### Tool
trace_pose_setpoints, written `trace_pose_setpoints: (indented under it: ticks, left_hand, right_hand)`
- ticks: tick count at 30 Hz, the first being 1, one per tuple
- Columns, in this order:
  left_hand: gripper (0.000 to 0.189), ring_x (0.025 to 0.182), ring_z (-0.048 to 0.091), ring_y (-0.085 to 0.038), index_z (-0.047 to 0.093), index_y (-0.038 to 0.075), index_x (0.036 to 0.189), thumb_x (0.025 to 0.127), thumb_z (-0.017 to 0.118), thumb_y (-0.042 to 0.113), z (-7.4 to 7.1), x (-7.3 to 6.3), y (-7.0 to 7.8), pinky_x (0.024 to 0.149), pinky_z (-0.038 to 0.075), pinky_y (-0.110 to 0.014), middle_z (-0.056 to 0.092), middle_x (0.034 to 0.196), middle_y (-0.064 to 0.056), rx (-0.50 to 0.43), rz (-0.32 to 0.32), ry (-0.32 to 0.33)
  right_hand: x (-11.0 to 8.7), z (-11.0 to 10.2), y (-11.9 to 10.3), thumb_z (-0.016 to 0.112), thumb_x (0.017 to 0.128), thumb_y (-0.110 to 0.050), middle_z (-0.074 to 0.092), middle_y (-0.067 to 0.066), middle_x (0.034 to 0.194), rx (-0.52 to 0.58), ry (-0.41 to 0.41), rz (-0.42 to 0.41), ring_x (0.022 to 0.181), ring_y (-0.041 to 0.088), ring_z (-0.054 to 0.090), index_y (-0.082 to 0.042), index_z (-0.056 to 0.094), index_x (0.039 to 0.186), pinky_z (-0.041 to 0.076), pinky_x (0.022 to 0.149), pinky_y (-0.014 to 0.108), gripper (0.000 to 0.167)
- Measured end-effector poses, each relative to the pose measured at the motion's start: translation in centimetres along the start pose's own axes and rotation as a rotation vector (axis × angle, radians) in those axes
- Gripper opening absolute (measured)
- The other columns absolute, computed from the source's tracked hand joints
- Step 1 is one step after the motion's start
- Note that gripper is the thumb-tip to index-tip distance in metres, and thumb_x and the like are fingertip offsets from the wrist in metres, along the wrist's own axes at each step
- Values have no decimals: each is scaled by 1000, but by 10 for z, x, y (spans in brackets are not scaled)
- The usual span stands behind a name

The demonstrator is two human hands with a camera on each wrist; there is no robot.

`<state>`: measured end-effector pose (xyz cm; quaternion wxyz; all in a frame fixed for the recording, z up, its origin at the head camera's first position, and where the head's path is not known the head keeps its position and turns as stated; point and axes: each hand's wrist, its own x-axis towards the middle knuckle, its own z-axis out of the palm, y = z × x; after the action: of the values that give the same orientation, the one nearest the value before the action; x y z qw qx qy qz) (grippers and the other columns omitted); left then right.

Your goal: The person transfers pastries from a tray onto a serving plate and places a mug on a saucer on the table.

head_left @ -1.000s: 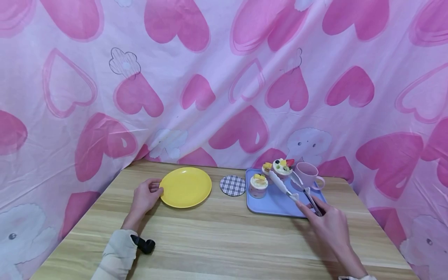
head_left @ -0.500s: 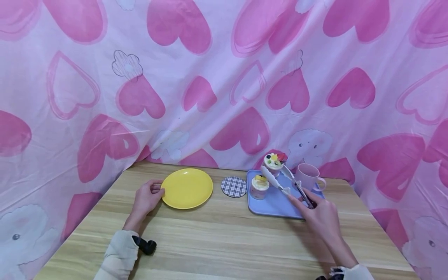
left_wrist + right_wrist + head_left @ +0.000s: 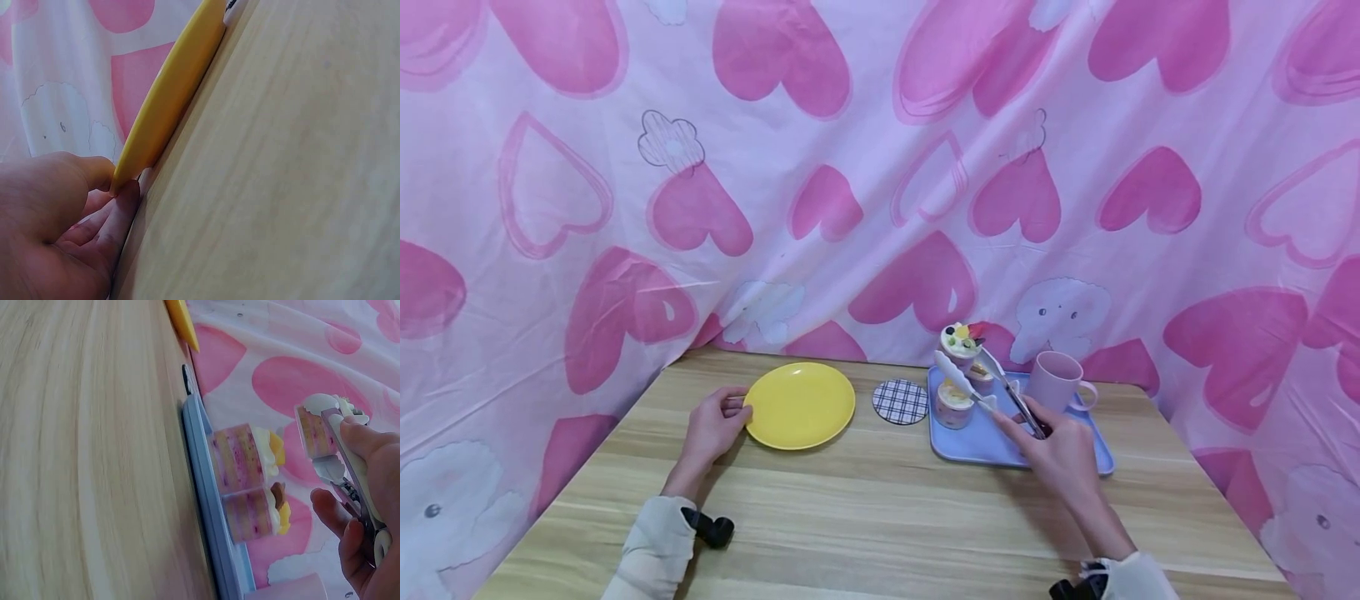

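Note:
My left hand [image 3: 715, 425] pinches the left rim of a round yellow plate [image 3: 801, 406], thumb above and fingers beneath in the left wrist view. With my right hand [image 3: 1063, 458] I hold metal tongs with white tips [image 3: 953, 372]. Between those tips is a small clear cup of layered cake [image 3: 314, 432], topped with cream, berries and strawberry, raised above a blue tray [image 3: 981, 450]. Two similar cake cups stand on the tray below it: a front one [image 3: 954, 410] with yellow fruit and a rear one [image 3: 982, 377], partly hidden by the tongs.
A pink mug [image 3: 1049, 382] stands at the tray's right, its handle pointing right. Between plate and tray lies a round checked coaster [image 3: 900, 402]. A pink heart-patterned curtain [image 3: 925, 275] hangs right behind the wooden table [image 3: 850, 517].
My right hand has lifted the fruit-topped cake cup with the tongs and carried it leftward, uncovering the rear cup. My left hand stays at the plate's rim.

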<state>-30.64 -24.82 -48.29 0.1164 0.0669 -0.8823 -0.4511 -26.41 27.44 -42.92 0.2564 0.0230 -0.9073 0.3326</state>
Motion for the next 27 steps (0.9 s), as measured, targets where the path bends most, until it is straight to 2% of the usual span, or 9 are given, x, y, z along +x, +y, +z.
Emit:
trace_pose_setpoints:
  ticks: [7,12,17,22,27]
  left_hand:
    - [41,117,72,-37,64,-3,141,103,69,12,0,0,1,98,64,-43,72,128,-27,-4,-11,-14]
    - [42,119,71,-37,63,-2,143,104,69,13,-1,0,1,100,64,-45,72,130,-26,-4,-22,-15]
    - [42,118,72,-38,63,-3,142,104,69,13,0,0,-1,98,65,-43,72,130,-27,0,-13,-11]
    - [41,118,73,-38,64,-3,142,104,69,13,0,0,-2,99,64,-45,73,129,-27,4,-3,-1]
    - [41,115,73,-39,65,-5,139,103,70,13,-1,1,-3,95,66,-40,74,127,-28,1,17,2]
  right_hand:
    - [0,9,-9,87,87,-57,81,-2,91,18,-18,-3,76,13,62,-14,78,135,44,54,23,65]
    - [-1,15,-18,87,86,-59,80,-5,90,43,-41,-13,68,12,56,-17,78,134,38,50,25,64]
    - [-2,20,-25,86,86,-62,80,-4,91,68,-66,-3,63,13,52,-16,76,138,35,46,25,71]
    - [-3,25,-30,86,84,-63,79,-5,90,84,-65,-11,64,14,54,-15,76,138,37,46,25,72]
    - [-3,29,-37,86,84,-65,78,-4,87,114,-71,-16,64,14,56,-16,77,137,40,45,25,73]
